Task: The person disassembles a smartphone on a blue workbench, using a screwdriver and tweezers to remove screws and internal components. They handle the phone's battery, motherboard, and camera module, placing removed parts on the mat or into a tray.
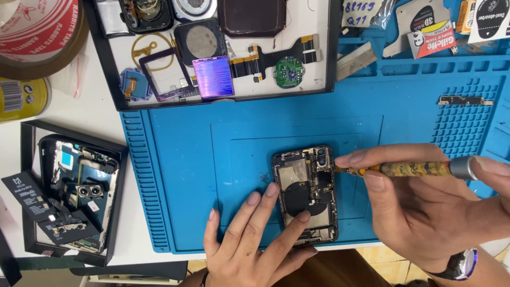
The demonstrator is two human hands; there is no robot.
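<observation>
Holding an opened phone [306,195] flat while we work a screwdriver [411,169] at its upper right corner.

Our left hand [249,239] spreads its fingers wide, two tips pressing the phone's left edge and lower body; our right hand [419,207] pinches the screwdriver, tip touching the board by the camera module. The phone sits near the blue mat's [186,159] front edge, bare mat open to its left and above. A parts tray [223,53] borders the mat's far edge.
</observation>
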